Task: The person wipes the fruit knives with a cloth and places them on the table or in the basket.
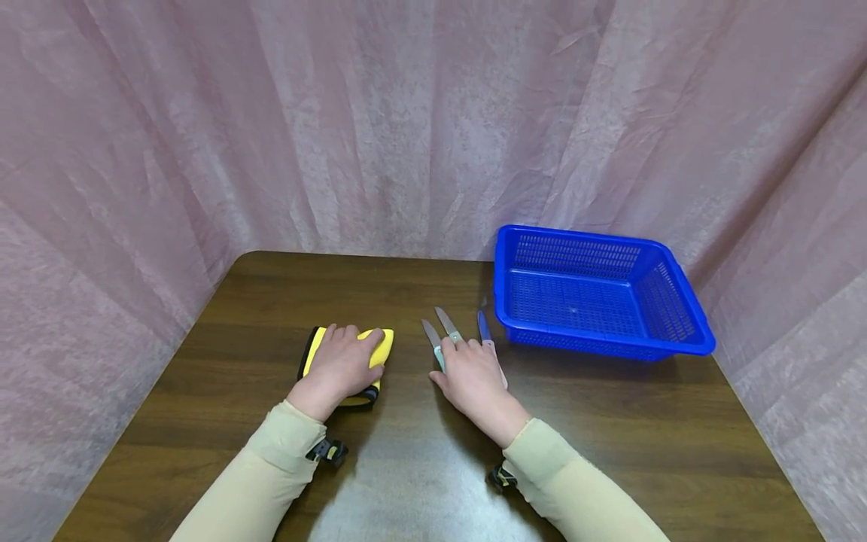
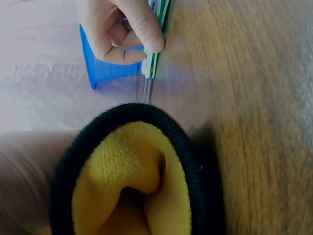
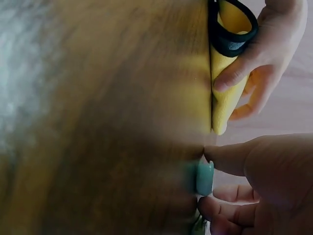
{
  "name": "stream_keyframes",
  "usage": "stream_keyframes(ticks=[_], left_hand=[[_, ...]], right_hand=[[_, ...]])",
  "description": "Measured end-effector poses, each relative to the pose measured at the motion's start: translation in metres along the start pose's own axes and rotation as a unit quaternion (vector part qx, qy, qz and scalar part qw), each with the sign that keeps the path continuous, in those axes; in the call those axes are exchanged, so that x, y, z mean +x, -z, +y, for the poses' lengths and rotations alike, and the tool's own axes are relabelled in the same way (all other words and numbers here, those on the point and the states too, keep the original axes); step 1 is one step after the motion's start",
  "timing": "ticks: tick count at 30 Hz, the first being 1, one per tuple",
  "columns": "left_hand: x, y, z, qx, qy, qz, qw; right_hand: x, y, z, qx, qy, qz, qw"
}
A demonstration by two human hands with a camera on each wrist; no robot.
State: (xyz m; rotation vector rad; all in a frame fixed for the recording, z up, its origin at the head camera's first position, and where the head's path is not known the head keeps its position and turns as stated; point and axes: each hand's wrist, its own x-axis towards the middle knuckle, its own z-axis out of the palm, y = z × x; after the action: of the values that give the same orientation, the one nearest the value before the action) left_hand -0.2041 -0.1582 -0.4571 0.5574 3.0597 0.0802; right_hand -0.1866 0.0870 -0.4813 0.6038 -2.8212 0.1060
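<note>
- Key relation: slim teal-handled knife w/ grey blade, mid-frame in head view, lies just L of R hand's fingers; in R wrist view, bottom centre, its handle sits btwn thumb & nearest finger.
- Long axis: blade tip to upper left of head frame, handle running down & right, i.e. handle end toward R hand.
- R fingers: thumb spread apart from the rest, one each side of handle; pressing on it or just beside, can't tell.
- 2nd mint-handled knife w/ grey blade: next one over, approx. same slant, handle partly hidden under R fingertips.
- 3rd pale pink-handled knife w/ blue blade: R side of same hand, btwn it & blue plastic mesh basket, upper right; handle mostly hidden by hand.
- R hand clearly nearer all 3; L hand well apart, left of centre.
- L fingers: apart, resting on folded yellow cloth w/ black edging; open fold shows in L wrist view, bottom.
- Cloth lies L of knives, bare brown wood-grain tabletop btwn.
</note>
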Motion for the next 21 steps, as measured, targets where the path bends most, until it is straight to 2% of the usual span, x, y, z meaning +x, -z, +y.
stream_keyframes(ticks=[9, 21], left_hand=[[-0.001, 0.0, -0.001, -0.004, -0.016, 0.031, 0.9994], [-0.002, -0.005, -0.002, -0.013, -0.006, 0.055, 0.9984]], right_hand=[[0.003, 0.003, 0.002, 0.025, -0.021, -0.002, 0.9995], [-0.007, 0.011, 0.013, 0.058, -0.023, 0.014, 0.9979]])
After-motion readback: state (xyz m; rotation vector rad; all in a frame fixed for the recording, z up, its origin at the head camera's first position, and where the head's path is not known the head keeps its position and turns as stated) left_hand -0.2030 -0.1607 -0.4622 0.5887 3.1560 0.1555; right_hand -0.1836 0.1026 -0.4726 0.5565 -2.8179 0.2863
